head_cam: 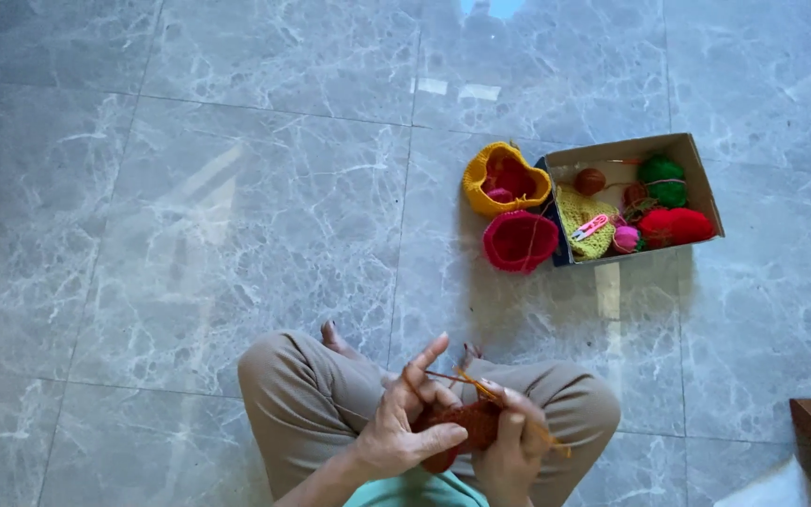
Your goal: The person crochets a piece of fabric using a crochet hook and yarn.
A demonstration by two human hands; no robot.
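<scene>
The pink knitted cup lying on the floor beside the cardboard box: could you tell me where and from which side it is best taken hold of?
Take the pink knitted cup by its rolled rim, from above on the side away from the cardboard box. Its mouth faces upward, so the rim is exposed. The box and the yellow knitted cup crowd its other sides.

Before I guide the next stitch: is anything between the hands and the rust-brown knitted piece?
Nothing visible: the left hand and right hand both hold the rust-brown knitted piece directly, needles crossing above it.
</scene>
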